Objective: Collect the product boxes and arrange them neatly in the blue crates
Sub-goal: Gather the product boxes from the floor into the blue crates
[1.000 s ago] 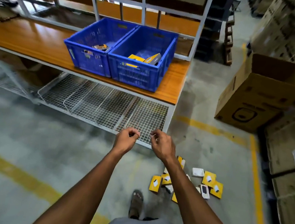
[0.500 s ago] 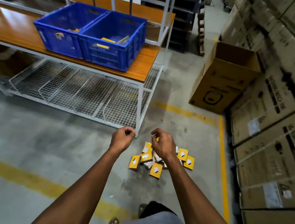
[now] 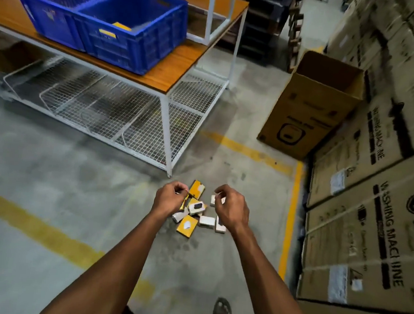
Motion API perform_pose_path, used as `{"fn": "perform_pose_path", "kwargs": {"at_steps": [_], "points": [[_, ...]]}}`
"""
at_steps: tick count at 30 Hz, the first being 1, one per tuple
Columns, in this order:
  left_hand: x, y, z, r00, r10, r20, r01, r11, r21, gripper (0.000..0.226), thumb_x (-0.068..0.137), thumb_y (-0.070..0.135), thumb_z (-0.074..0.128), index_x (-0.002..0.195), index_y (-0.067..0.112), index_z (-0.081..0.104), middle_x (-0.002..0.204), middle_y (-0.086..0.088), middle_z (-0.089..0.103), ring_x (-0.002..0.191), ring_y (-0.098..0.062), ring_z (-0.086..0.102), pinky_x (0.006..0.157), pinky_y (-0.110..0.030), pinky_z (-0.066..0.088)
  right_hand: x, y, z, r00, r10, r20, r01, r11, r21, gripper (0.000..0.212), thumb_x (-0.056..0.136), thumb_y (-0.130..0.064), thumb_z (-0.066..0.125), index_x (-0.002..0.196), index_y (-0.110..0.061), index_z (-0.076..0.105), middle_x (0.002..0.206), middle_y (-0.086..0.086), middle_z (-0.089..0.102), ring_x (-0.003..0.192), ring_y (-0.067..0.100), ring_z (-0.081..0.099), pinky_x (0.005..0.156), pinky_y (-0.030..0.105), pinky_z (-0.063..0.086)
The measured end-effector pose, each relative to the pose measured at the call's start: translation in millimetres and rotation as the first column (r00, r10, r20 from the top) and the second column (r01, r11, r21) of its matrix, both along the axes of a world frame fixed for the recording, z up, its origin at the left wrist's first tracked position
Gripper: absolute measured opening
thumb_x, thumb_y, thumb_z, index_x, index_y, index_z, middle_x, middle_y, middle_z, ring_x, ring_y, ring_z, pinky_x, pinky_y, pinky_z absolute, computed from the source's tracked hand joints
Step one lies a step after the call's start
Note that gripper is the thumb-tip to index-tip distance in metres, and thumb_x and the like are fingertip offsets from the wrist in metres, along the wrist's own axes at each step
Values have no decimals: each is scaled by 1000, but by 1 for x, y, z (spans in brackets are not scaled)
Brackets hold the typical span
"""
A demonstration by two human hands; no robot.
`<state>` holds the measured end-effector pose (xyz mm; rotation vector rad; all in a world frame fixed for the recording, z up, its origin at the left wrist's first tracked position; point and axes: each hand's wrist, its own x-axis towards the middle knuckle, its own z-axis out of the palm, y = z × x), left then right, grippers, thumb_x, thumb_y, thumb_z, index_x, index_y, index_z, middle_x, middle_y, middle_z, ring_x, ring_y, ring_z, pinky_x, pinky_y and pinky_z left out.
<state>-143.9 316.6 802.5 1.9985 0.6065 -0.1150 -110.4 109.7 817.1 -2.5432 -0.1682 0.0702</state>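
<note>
Several small product boxes, yellow and white, lie in a loose pile on the concrete floor just beyond the table's corner leg. One yellow box sits at the pile's near edge. My left hand and my right hand hover above the pile with fingers curled, holding nothing, and partly hide it. Two blue crates stand side by side on the wooden table: the left crate and the right crate, with a yellow box inside the right one.
A wire mesh shelf runs under the table, whose white leg stands near the pile. An open cardboard carton stands at the back right. Stacked washing machine cartons wall the right side. Yellow lines mark the floor.
The view has swung right and come closer to the floor pile. Both hands now sit over the boxes instead of in front of the mesh shelf. The crates have shifted to the upper left.
</note>
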Motion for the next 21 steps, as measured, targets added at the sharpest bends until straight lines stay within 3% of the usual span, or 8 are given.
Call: {"fn": "perform_pose_path", "kwargs": {"at_steps": [8, 13, 18, 21], "points": [[10, -125, -27, 999, 26, -45, -24, 999, 29, 6, 88, 38, 73, 88, 32, 74, 91, 14, 77, 89, -14, 72, 84, -35, 57, 25, -135, -39, 996, 59, -71, -61, 998, -26, 21, 89, -30, 58, 108, -33, 64, 106, -11, 70, 101, 19, 65, 72, 33, 51], [21, -152, -49, 997, 43, -62, -39, 997, 64, 6, 95, 21, 72, 99, 22, 75, 93, 7, 74, 92, -16, 69, 79, -24, 44, 38, -161, -72, 986, 114, -125, -116, 993, -8, 23, 89, -29, 65, 111, -34, 61, 105, -15, 64, 100, 13, 61, 68, 27, 39], [45, -159, -108, 993, 9, -115, -1, 998, 69, 6, 93, 22, 68, 95, 27, 70, 90, 2, 75, 95, -21, 71, 90, -20, 44, 56, -171, -125, 979, 114, -166, -121, 992, -29, 30, 88, -28, 67, 117, -35, 60, 112, -13, 61, 104, 18, 60, 69, 31, 47], [63, -163, -170, 991, -37, -125, 47, 996, 75, 13, 88, 32, 63, 98, 28, 70, 94, 2, 75, 89, -22, 71, 88, -28, 52, 70, -173, -182, 971, 136, -197, -153, 986, -72, 39, 87, -28, 69, 123, -35, 57, 120, -10, 59, 111, 20, 59, 72, 35, 51]]}}
